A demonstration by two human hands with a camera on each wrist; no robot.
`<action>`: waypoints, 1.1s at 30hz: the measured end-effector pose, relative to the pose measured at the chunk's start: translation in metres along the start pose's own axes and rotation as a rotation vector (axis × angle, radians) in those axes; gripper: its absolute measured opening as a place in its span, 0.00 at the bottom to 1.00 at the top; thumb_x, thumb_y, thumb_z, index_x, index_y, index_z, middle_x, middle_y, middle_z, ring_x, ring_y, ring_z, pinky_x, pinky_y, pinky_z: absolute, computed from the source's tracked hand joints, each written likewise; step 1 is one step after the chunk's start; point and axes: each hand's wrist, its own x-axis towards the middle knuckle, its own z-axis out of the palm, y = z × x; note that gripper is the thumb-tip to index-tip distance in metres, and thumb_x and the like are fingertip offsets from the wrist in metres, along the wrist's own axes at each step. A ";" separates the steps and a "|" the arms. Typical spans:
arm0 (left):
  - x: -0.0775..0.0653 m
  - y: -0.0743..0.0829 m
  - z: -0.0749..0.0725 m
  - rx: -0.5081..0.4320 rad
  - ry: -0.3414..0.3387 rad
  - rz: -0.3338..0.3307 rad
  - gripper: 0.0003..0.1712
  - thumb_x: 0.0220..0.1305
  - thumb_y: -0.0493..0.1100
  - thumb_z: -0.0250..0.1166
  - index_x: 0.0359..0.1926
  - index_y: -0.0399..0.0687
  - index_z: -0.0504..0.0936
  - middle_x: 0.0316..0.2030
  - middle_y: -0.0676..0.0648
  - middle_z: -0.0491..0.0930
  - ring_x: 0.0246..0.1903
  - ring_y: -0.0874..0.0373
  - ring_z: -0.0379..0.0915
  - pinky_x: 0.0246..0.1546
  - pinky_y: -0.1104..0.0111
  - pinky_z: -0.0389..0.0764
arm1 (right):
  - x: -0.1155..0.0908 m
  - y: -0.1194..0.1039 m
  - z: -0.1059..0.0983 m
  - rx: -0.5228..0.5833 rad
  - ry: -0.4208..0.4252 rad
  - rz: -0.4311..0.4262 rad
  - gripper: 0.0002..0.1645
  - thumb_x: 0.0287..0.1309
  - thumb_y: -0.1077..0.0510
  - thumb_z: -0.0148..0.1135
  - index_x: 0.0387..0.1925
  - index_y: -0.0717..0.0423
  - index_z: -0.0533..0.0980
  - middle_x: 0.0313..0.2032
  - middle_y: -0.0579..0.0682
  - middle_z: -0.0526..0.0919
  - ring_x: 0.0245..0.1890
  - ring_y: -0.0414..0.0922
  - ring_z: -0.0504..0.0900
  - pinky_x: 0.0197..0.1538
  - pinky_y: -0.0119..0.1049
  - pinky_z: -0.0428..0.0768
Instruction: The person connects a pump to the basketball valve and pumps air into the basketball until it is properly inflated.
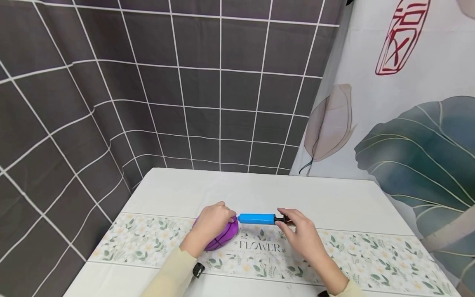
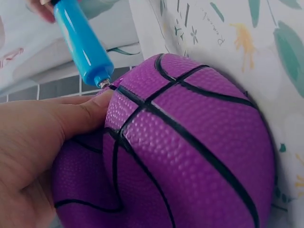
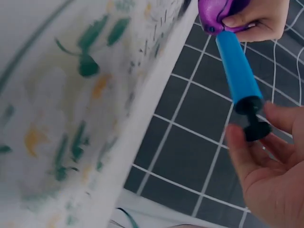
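While the left hand [image 1: 214, 222] pinches the sagging purple pebbled ball with black seam lines [image 2: 190, 123] by its valve end, thumb right beside the needle, the right hand [image 1: 302, 232] has thumb and fingers curled loosely round the black plastic T-shaped handle [image 3: 258, 131] of the shiny blue tube-shaped hand pump [image 1: 257, 219].

What I'd worry about: the thin metal needle [image 2: 104, 83]. If the right hand shoves at an angle, or the ball twists in the left, I reckon it could bend or pop out. How deep it's in, I can't tell. The ball's badly caved in with a big fold, so soft walls probably won't brace much against a push. That right-hand grip looks pretty fingertippy too, so a slip seems possible.

As for direction, the pump sits between the hands over the floral band of the white table [image 1: 259, 189], near the ball. Its long axis runs side to side in the head view, close to level, needle end pointing left into the ball, handle to the right with a bit of rod showing.
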 end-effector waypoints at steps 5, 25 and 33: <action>0.001 0.002 -0.001 -0.009 -0.006 -0.031 0.07 0.60 0.48 0.73 0.39 0.56 0.90 0.33 0.59 0.88 0.31 0.60 0.75 0.32 0.68 0.83 | 0.000 0.008 0.006 0.138 0.043 0.058 0.18 0.55 0.65 0.73 0.49 0.61 0.83 0.44 0.54 0.87 0.40 0.48 0.88 0.43 0.35 0.87; 0.038 0.096 0.024 0.079 -0.010 -0.085 0.18 0.62 0.52 0.72 0.52 0.56 0.81 0.38 0.55 0.81 0.35 0.61 0.78 0.26 0.70 0.81 | 0.002 0.018 0.011 0.110 0.057 0.152 0.15 0.58 0.60 0.73 0.47 0.59 0.85 0.38 0.51 0.89 0.33 0.45 0.87 0.35 0.32 0.85; 0.037 0.100 0.027 0.143 -0.017 -0.087 0.16 0.63 0.48 0.71 0.51 0.53 0.80 0.39 0.54 0.81 0.36 0.61 0.78 0.26 0.73 0.82 | 0.000 0.023 0.001 0.099 0.055 0.169 0.15 0.59 0.60 0.72 0.48 0.59 0.85 0.38 0.52 0.90 0.34 0.46 0.88 0.35 0.30 0.85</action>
